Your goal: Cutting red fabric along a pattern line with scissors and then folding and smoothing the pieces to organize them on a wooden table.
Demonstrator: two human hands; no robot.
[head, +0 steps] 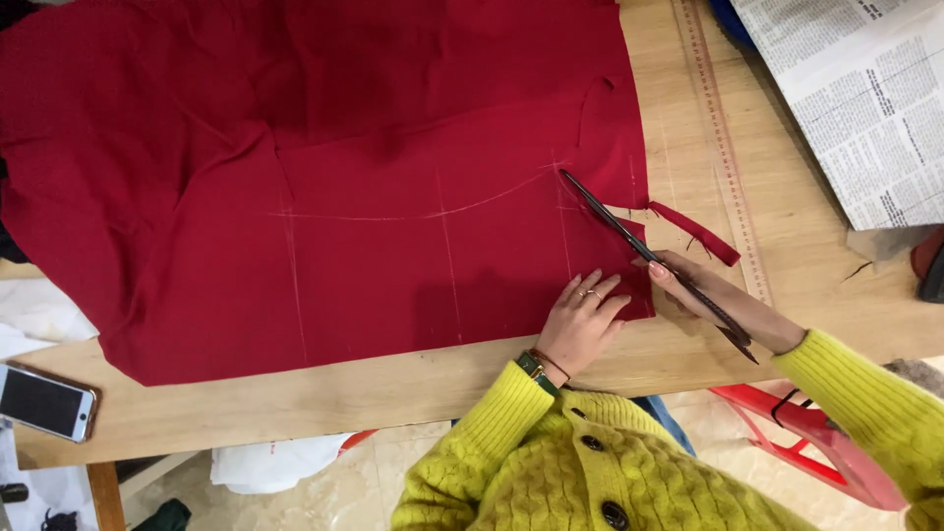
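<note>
left hand point(580, 320) flat, fingers spread, pressing red fabric point(344, 177) near the table's point(688, 364) front edge. right hand point(723, 300) closed around long scissors point(649, 258), blades lying into the cloth's right edge along a chalk line. cut strip point(693, 231) loose just beside, near the measuring strip point(723, 147). phone point(44, 401) at front left corner.

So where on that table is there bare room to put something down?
Bare wood runs along the near edge of the table, between the red fabric and the phone. Another patch lies between the ruler and the newspaper. It is crowded where the left hand presses the cloth and the right hand works the scissors.
</note>
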